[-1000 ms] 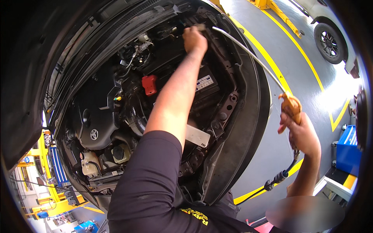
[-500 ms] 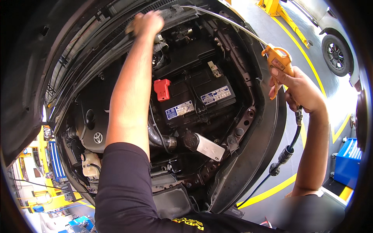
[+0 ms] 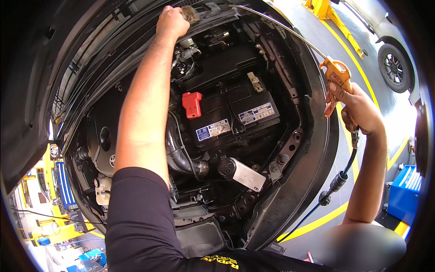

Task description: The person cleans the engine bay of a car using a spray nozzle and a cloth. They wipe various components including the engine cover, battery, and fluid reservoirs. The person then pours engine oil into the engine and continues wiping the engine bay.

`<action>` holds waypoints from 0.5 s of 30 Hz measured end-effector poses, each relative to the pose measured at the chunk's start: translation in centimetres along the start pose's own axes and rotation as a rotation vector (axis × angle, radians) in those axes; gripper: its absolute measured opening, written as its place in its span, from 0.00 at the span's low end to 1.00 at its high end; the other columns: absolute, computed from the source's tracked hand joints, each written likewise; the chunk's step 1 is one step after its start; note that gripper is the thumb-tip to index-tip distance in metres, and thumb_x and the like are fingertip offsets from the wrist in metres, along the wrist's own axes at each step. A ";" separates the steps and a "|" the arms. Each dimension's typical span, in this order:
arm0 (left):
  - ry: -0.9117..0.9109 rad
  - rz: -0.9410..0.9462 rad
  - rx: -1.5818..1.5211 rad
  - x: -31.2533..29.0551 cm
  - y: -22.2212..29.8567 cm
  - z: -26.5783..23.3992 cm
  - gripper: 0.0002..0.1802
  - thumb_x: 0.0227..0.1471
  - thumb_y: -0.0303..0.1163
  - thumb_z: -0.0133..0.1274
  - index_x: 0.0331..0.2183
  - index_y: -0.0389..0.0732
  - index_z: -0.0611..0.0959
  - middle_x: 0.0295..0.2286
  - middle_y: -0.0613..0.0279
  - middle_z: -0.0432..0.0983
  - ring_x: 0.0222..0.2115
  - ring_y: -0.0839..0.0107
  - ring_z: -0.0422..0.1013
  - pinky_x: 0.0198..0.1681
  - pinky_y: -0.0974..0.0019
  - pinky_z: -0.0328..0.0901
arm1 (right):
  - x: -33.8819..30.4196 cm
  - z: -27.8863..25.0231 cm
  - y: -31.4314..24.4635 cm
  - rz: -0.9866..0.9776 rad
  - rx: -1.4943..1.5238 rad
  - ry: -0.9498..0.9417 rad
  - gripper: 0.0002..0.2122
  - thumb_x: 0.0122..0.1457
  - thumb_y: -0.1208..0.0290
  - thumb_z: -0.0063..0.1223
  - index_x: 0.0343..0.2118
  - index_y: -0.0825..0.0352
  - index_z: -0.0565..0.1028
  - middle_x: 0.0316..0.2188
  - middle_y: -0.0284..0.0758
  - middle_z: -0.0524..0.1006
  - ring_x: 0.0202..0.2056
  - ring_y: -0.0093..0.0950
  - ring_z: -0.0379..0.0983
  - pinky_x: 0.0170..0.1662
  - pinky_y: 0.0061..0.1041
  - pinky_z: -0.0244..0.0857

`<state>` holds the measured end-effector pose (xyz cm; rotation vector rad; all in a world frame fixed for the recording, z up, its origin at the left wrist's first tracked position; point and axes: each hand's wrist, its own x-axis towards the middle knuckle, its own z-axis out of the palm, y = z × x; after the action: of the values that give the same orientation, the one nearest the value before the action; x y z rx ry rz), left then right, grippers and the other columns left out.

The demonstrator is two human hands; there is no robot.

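Note:
My left hand (image 3: 173, 21) reaches over the engine bay to the cowl at the far edge. Its fingers are closed around a small brush, with tan bristles (image 3: 190, 14) showing on the right side of the fist; its handle is hidden. Out over the right fender, my right hand (image 3: 360, 111) grips an orange air blow gun (image 3: 337, 78). The gun's long thin nozzle (image 3: 281, 26) runs up and left across the bay's far right corner, its tip near the cowl. A dark air hose (image 3: 348, 158) hangs from the gun's handle.
Below my arms sit a black car battery (image 3: 231, 111) with a red terminal cover (image 3: 192, 105), a light-coloured phone (image 3: 247, 174) and a corrugated intake hose (image 3: 174, 147). The raised hood (image 3: 31, 90) is at left. A blue tool cabinet (image 3: 403, 190) and another vehicle's wheel (image 3: 393, 65) stand right.
The brush has swept from the left to the right along the cowl, and its bristles now show right of my left fist. My right hand and the blow gun have shifted slightly right and down.

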<state>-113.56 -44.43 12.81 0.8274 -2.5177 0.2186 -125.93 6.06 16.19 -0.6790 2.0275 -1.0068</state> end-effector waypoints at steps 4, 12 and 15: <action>-0.030 -0.119 -0.126 2.3 5.8 2.3 0.16 0.47 0.41 0.64 0.41 0.55 0.90 0.40 0.54 0.84 0.44 0.56 0.80 0.52 0.58 0.72 | -1.1 -0.8 1.1 0.029 -0.010 0.027 0.24 0.64 0.45 0.55 0.35 0.67 0.75 0.21 0.34 0.79 0.08 0.16 0.64 0.11 0.16 0.55; -0.185 0.215 -0.480 5.1 7.2 4.4 0.15 0.54 0.35 0.59 0.42 0.38 0.82 0.42 0.44 0.81 0.46 0.53 0.77 0.50 0.55 0.70 | -1.1 -1.4 1.5 0.069 -0.024 0.061 0.25 0.64 0.43 0.55 0.35 0.67 0.75 0.20 0.31 0.78 0.08 0.15 0.63 0.12 0.16 0.56; -0.308 0.355 -0.196 3.8 2.6 1.0 0.13 0.56 0.34 0.58 0.42 0.41 0.78 0.41 0.52 0.81 0.41 0.63 0.78 0.46 0.57 0.70 | -0.9 -1.9 2.6 0.057 -0.032 0.078 0.24 0.62 0.43 0.57 0.35 0.66 0.76 0.19 0.29 0.77 0.08 0.15 0.63 0.12 0.15 0.56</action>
<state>-118.15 -44.54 13.81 0.3534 -2.9070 -0.0470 -127.23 8.92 15.15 -0.6035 2.1227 -0.9829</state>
